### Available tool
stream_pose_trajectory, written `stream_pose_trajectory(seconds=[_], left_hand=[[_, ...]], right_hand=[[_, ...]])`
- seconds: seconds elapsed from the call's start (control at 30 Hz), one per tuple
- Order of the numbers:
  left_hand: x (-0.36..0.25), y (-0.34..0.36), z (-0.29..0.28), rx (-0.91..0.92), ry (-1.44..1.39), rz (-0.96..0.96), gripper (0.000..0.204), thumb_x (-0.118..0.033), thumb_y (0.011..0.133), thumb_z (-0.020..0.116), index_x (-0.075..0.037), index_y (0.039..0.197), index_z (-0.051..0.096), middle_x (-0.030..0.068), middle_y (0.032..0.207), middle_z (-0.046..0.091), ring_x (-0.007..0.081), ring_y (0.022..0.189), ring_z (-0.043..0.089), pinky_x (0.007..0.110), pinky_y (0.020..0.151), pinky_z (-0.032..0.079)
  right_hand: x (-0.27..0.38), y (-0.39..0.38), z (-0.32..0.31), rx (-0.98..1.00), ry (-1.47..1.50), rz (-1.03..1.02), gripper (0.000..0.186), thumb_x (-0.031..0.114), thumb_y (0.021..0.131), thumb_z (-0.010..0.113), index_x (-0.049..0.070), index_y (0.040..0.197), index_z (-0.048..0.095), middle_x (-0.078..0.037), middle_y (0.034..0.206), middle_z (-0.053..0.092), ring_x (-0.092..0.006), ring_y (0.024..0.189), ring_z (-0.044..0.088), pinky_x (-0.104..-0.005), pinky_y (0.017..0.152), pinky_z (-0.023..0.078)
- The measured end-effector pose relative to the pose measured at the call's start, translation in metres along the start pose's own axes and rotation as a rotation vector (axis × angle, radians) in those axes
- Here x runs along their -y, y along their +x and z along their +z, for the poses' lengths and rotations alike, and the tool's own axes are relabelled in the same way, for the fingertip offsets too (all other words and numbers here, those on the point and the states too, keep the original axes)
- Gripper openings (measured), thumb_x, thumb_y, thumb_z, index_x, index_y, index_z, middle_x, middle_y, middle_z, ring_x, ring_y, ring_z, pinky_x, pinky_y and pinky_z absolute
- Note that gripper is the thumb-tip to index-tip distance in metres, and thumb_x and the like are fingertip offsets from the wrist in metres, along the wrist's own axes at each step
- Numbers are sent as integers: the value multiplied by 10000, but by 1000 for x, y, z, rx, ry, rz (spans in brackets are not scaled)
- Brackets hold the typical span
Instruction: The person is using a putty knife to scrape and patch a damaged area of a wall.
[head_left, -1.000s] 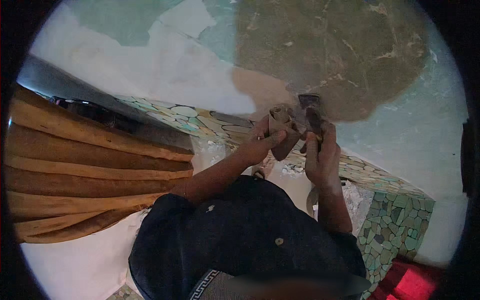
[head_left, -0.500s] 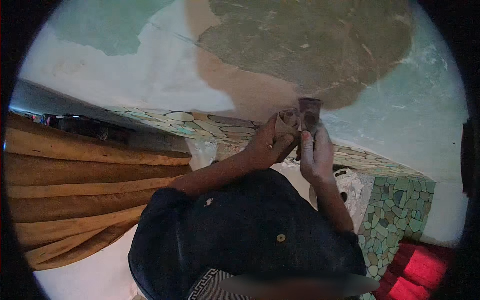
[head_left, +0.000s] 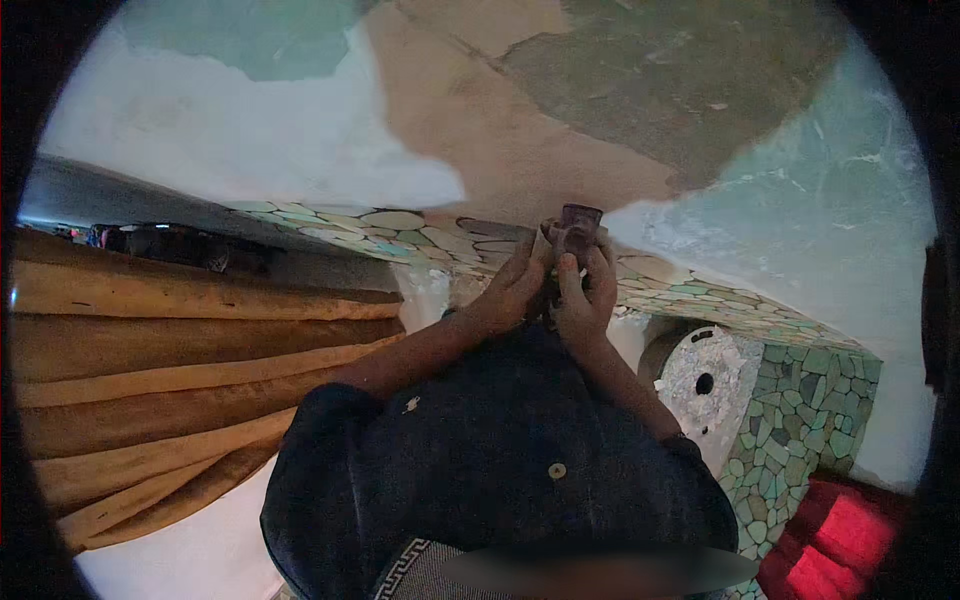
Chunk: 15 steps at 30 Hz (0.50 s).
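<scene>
Lower part of dark flat-bladed hand tool [head_left: 580,220] hidden by right hand [head_left: 588,292]. Tan folded piece in left hand [head_left: 513,287] mostly behind tool. Orange-brown pleated cloth [head_left: 190,350], bright red cloth [head_left: 838,535] cut by rim.

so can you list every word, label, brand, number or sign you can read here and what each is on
None can be read.
Shirt: a small pale mark, too small to make out.
Trim: an angular pattern, not lettering.
Tool in the right hand: too dark and blurred to tell.
</scene>
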<state>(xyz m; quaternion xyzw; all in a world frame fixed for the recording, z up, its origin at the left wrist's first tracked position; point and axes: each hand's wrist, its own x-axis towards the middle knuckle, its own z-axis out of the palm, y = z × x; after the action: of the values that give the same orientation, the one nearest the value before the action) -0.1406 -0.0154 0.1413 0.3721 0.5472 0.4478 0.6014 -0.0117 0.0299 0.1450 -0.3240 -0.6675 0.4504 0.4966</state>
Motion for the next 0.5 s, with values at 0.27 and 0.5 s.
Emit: stream_pose_trajectory(seconds=[0.27, 0.5], left_hand=[[40, 5, -37, 198, 307, 370, 965, -542, 734, 684, -38, 1386, 183, 171, 1271, 442, 279, 1180, 456, 410, 979, 384], [51, -8, -42, 129, 247, 116, 770, -168, 754, 666, 68, 1351, 242, 216, 1233, 499, 276, 1108, 529, 399, 947, 413]], right_hand=[[-35, -33, 33, -107, 160, 245, 381, 221, 985, 395, -11, 1286, 367, -113, 1183, 475, -202, 1066, 476, -332, 934, 383], [-41, -28, 52, -108, 480, 466, 295, 227, 997, 326, -7, 1073, 487, -69, 955, 528, -146, 861, 493, -293, 765, 428]])
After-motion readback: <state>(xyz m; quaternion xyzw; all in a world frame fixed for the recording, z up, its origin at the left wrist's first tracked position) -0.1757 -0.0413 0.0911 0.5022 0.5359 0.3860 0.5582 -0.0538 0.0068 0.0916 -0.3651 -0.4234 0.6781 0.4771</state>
